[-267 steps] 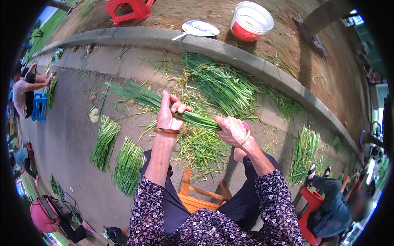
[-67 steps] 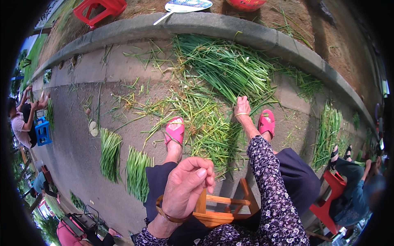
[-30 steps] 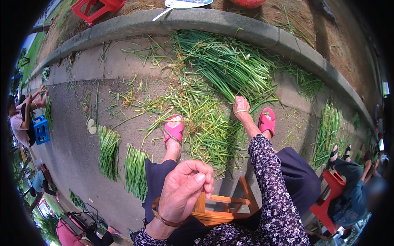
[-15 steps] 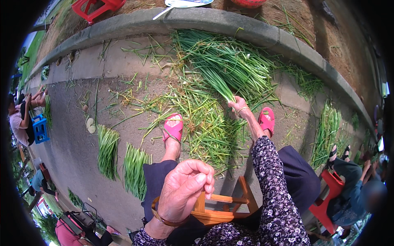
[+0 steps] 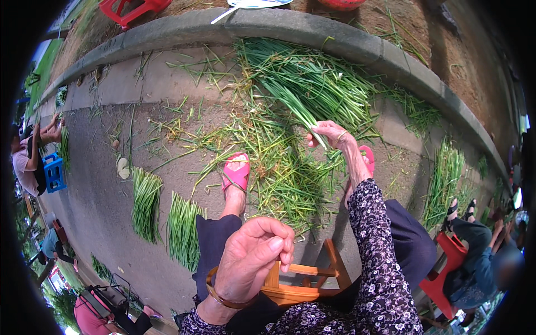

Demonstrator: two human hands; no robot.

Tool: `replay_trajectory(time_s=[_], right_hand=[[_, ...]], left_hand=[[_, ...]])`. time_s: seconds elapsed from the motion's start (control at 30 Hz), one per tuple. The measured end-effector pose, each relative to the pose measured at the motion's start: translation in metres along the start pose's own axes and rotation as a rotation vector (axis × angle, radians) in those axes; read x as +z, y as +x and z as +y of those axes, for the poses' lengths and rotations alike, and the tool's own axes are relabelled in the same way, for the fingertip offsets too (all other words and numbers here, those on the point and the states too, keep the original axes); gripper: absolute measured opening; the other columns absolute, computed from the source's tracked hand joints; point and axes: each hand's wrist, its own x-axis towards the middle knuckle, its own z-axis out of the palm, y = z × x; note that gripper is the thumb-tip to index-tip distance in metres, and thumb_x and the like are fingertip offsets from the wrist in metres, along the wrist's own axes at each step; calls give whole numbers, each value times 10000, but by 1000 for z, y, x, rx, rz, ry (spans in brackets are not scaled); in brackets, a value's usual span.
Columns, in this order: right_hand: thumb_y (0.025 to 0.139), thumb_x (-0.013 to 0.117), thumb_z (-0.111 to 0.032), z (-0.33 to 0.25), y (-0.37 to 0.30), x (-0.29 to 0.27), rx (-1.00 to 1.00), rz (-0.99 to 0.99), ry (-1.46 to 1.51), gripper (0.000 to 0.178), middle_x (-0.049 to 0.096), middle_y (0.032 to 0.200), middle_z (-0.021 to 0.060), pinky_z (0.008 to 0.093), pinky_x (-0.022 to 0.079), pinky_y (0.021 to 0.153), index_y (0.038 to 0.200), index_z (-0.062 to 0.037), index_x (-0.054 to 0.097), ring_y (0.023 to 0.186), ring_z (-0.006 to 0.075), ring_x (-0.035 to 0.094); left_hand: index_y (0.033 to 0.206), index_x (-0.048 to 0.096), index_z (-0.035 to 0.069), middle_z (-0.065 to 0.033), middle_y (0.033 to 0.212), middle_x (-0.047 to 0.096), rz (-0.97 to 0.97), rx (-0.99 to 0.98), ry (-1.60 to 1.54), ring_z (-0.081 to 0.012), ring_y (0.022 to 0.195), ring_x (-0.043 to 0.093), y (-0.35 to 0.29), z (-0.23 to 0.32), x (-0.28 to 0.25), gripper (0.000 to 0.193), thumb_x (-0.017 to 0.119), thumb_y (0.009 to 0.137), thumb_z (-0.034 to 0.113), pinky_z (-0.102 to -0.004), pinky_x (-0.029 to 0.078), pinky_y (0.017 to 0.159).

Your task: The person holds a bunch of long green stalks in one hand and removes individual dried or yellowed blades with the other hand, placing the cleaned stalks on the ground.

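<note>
My right hand (image 5: 330, 134) is closed round the pale ends of a small bunch of garlic chives (image 5: 297, 108). Its green leaves reach away over a large heap of chives (image 5: 335, 92) by the curb. My left hand (image 5: 255, 248) is raised over my lap, fingers curled against the thumb; nothing shows sticking out of it. A bracelet circles that wrist. Between my feet in pink sandals (image 5: 237, 172) lies a spread of loose yellowish and green trimmings (image 5: 290, 176).
Two tidy chive bundles (image 5: 183, 231) lie left of my leg, and another pile (image 5: 444, 181) lies at the right. A concrete curb (image 5: 301, 27) runs across the far side. A wooden stool (image 5: 307, 291) is under me. People sit on both sides, one on a red stool (image 5: 444, 276).
My right hand has turned and drawn slightly up and right, and the held chives have come with it. My left hand stays about where it was.
</note>
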Motion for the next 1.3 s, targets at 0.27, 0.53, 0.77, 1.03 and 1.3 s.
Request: replay_trajectory(time_s=[0.27,0.53,0.77,1.03,1.3], right_hand=[[796,555,-199,-13,-5,2,24,113,103,188,543,643,41,236,382,298,816,-25,486,436,110,494],[831,495,-265,-18,-7,25,253,238,37,218,453,573,-21,207,250,294,840,-47,502,378,59,362],[859,443,-212,-24,-35,87,198,198,-32,177,459,537,-37,183,300,266,803,-44,456,362,37,401],[852,457,-260,-39,-84,161,61,90,-31,192,442,560,-37,177,294,288,768,-91,422,379,38,390],[862,435,-263,-104,-157,224,-132,81,-234,201,464,577,-33,180,336,299,782,-80,457,393,41,419]], left_hand=[[939,474,10,-88,838,496,-18,15,3,-128,703,480,-1,2,0,134,496,818,65,-243,418,608],[915,479,-1,-71,811,504,10,10,13,-122,685,485,2,3,2,125,501,816,71,-237,420,590],[883,460,28,-49,774,471,30,96,110,-118,639,475,6,3,-6,101,488,817,100,-247,413,526],[921,495,51,-28,781,520,44,148,155,-122,630,512,22,-6,-31,126,506,807,105,-249,431,502],[940,520,32,-54,808,559,116,191,339,-146,677,543,28,-22,-25,348,445,849,360,-274,457,585]])
